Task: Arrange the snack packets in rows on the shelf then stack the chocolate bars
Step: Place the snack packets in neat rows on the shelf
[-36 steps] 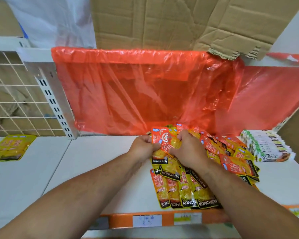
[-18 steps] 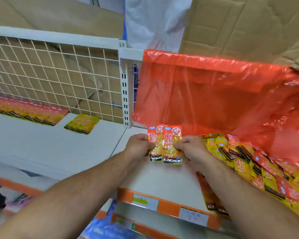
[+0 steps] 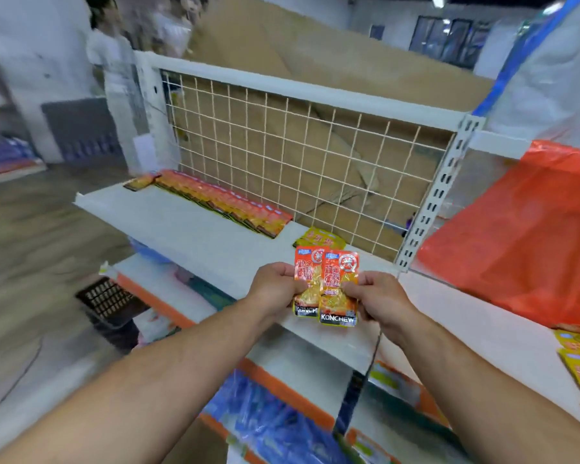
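Both hands are working up front: left hand (image 3: 275,286) and right hand (image 3: 379,299) each pinch a side of the two snack packets (image 3: 337,279), held overlapped in the air over the near part of the shelf (image 3: 195,236). The laid row (image 3: 225,202) runs along the far edge by the wire grid (image 3: 298,145), ending near a loose yellow packet (image 3: 318,237). The smart play looks like squaring the pair and laying them flat at that row's right end without nudging it.

Two orange-and-yellow foil snack packets (image 3: 325,289), one long row of overlapping orange packets (image 3: 221,202) too blurred to count, one small heap of yellow foil packets (image 3: 319,237), one white wire-mesh panel (image 3: 298,155), one red plastic sheet (image 3: 523,236), one black plastic basket (image 3: 106,301)
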Tool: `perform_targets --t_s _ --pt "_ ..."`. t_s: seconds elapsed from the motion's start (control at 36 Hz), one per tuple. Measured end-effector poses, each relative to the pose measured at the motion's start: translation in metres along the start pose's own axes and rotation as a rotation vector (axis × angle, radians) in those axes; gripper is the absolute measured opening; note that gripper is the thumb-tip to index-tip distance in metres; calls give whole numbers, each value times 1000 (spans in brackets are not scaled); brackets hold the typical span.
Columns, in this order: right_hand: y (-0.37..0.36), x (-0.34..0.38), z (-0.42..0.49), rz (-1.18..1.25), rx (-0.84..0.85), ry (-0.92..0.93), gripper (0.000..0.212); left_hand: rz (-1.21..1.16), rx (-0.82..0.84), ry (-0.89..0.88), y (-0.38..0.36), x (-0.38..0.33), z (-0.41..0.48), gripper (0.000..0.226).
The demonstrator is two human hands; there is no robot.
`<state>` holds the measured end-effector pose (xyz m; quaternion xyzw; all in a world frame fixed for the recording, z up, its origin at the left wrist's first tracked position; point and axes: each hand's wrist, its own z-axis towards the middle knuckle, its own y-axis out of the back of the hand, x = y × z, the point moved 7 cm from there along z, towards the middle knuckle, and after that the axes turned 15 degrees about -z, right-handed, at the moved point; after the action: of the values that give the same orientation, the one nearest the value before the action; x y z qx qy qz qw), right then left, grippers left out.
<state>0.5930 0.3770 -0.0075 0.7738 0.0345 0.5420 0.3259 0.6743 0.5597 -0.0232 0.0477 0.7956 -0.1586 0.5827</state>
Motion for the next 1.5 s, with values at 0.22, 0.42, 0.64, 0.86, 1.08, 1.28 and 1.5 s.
perform_targets --t_s 0.22,0.42,0.64,0.86,1.08,1.28,1.5 --pt "-98 66 20 -5 105 46 36 -58 -118 -32 114 -26 21 18" --pt "-145 108 57 -24 158 96 35 -98 -187 -26 169 -39 52 14" --pt "-188 150 130 -11 215 167 43 -86 -248 -61 210 -70 113 14" --pt "-228 189 194 -30 289 203 42 -69 -330 -81 247 -97 174 12" --pt "-263 214 239 -58 286 209 46 -69 -335 -56 283 -107 225 9" --pt "-299 230 282 -72 235 130 43 -12 -288 -64 321 -127 284 12" --pt "-361 271 327 -28 128 49 36 148 -193 -86 387 -156 371 14"
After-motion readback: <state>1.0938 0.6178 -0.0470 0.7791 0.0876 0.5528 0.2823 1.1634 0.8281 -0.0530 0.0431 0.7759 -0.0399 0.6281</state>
